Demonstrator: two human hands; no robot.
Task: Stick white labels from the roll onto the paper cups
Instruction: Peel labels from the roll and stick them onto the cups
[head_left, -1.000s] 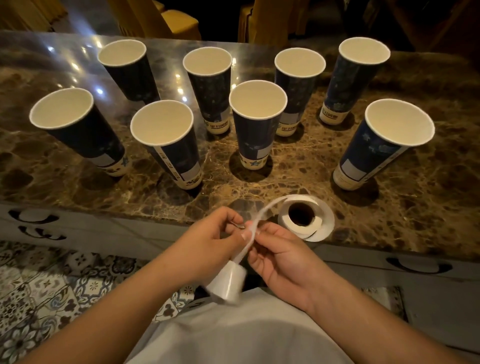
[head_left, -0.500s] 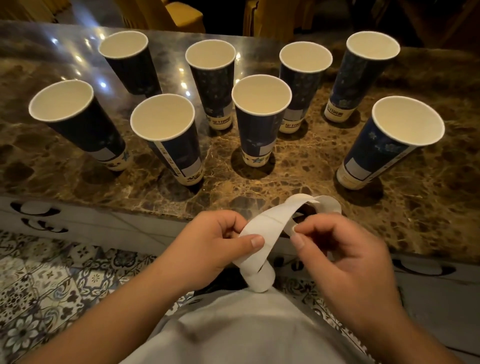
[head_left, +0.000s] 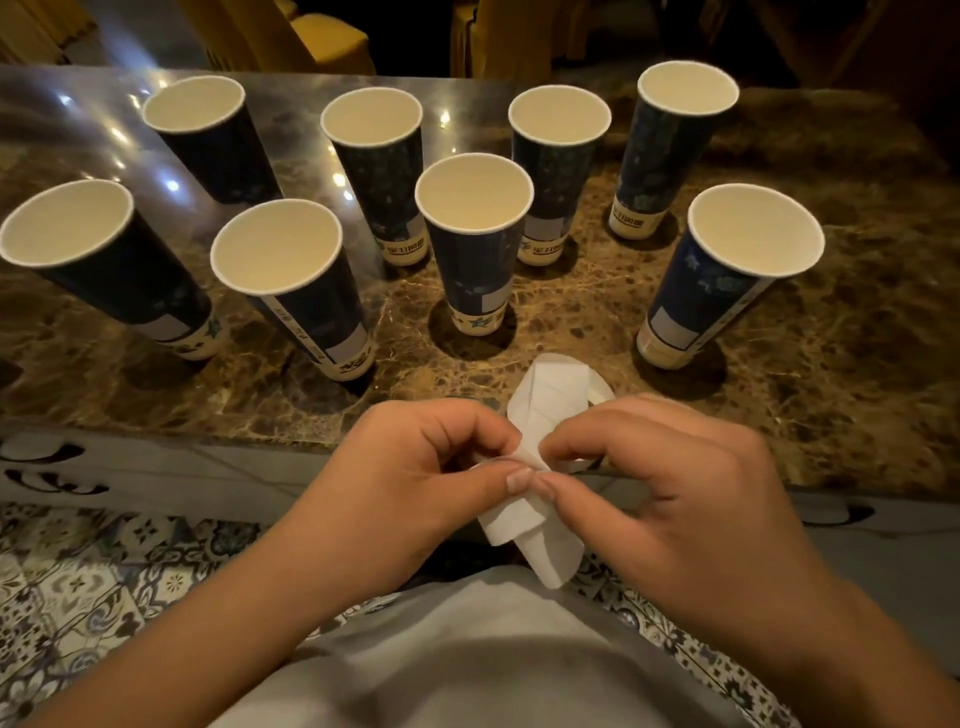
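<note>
Several dark blue paper cups stand upright on the brown marble table, among them a middle cup, a near-left cup and a near-right cup. A white label strip runs from the roll, which my right hand mostly hides at the table's near edge, down to a loose end hanging over my lap. My left hand and my right hand meet in front of the table edge. Both pinch the strip between thumb and forefinger at the same spot.
Yellow chairs stand behind the table's far side. A patterned tile floor lies below on the left. My grey shirt fills the bottom of the view.
My right hand has moved left to meet my left hand, and both now pinch the strip together. The strip's hanging end has shifted under my right hand.
</note>
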